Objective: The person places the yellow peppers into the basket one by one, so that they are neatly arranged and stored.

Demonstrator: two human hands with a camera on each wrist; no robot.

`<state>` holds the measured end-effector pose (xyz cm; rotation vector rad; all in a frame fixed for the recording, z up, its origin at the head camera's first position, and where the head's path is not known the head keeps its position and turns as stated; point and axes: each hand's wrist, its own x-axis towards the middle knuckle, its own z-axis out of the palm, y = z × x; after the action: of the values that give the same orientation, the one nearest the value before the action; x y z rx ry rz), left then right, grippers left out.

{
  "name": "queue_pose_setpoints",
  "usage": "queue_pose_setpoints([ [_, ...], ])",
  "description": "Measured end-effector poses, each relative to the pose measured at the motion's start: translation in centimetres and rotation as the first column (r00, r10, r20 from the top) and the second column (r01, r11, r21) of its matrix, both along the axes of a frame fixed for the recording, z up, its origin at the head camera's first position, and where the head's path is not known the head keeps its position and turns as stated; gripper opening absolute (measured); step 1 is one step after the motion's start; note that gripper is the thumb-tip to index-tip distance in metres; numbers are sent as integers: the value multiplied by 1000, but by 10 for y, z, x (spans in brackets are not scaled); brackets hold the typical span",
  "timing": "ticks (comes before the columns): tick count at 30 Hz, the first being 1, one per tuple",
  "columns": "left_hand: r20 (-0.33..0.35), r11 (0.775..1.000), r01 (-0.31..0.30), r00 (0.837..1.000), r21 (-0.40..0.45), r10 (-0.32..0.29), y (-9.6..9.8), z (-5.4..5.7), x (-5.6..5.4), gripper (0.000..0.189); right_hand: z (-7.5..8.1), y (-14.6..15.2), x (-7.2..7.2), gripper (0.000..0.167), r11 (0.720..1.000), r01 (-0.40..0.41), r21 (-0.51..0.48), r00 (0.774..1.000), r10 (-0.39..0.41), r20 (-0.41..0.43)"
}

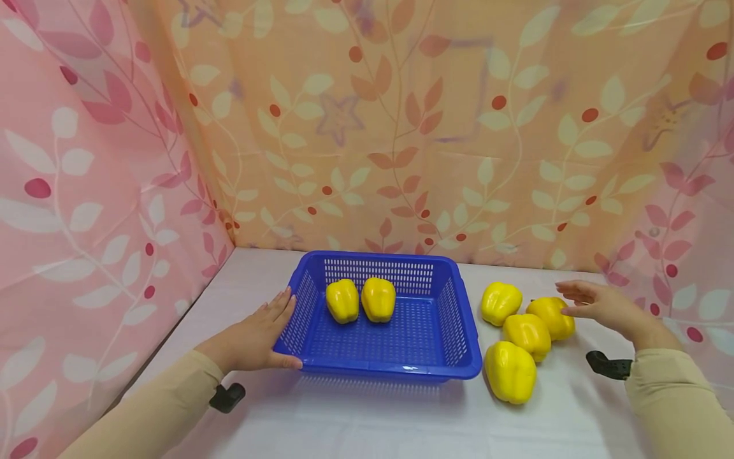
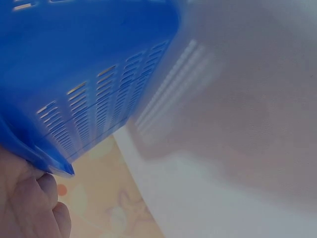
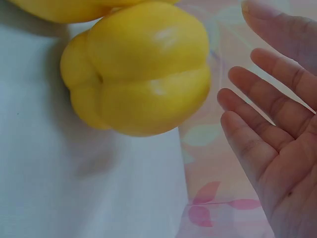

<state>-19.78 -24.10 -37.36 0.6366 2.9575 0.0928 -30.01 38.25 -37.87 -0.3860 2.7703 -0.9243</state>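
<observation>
From my remote seat I judge the step in hand to be the reach for a glossy yellow, blocky bell pepper (image 1: 547, 319) on the white-covered counter (image 1: 367, 424), at three o'clock from the blue rectangular plastic basket with slotted walls (image 1: 395, 370). My right hand (image 1: 613, 312) is just beyond it on its three o'clock side, open, fingers loosely bent and thumb spread away, holding nothing; the right wrist view shows a gap between my fingers and the pepper's skin. Three more yellow peppers (image 1: 510, 373) crowd in between about seven and ten o'clock of that one, and two plump yellow peppers (image 1: 360, 300) already stand side by side in the basket, toward eleven o'clock of its floor. My left hand (image 1: 252, 335) rests at the basket's nine o'clock rim, fingers nearly straight and thumb out by the corner at eight; I read it as steadying, though I cannot tell whether the fingertips hook under the lip. As I see it, the next move calls for bringing my right hand toward nine o'clock, curling fingers and thumb round the pepper's rounded sides, and raising it without nudging its neighbours
</observation>
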Motion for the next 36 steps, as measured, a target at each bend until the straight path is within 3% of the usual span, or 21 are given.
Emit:
queue_pose_setpoints([
  [24,7,1000,-4,1000,10,4,1,1,1,118,-31,5,-1,81,999,38,37,994,-42,101],
  [36,14,1000,-20,1000,10,20,1,1,1,119,-44,9,3,91,999,52,-5,995,-51,91],
])
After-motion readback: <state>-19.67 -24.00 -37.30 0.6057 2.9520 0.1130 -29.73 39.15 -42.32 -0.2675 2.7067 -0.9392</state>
